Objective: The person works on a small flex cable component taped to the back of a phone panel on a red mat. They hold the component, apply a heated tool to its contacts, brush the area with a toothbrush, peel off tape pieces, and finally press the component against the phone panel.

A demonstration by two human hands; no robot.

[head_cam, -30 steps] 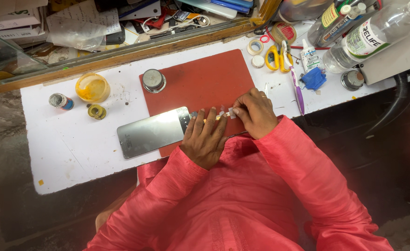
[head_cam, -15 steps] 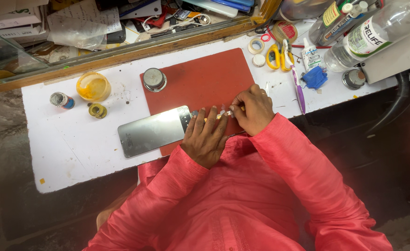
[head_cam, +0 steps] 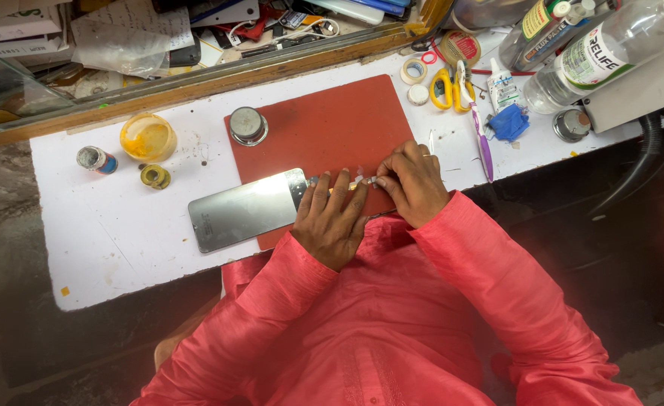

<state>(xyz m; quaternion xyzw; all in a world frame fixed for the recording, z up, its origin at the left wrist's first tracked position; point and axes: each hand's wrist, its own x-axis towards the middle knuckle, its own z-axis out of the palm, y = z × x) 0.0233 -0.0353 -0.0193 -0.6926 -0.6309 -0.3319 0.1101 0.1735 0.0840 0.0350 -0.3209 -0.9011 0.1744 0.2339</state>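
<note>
The phone panel (head_cam: 247,210) lies on the red mat (head_cam: 324,124) (overhanging its left edge), my left hand (head_cam: 334,218) flat on its end, my right hand (head_cam: 414,183) pinching a small strip (head_cam: 363,181).

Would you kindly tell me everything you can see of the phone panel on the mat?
The phone panel is a flat grey rectangle with rounded corners and a glossy, reflective face. It lies face-flat and slightly tilted, its right end on the red mat, the rest on the white table. The left hand rests at its right end.
</note>
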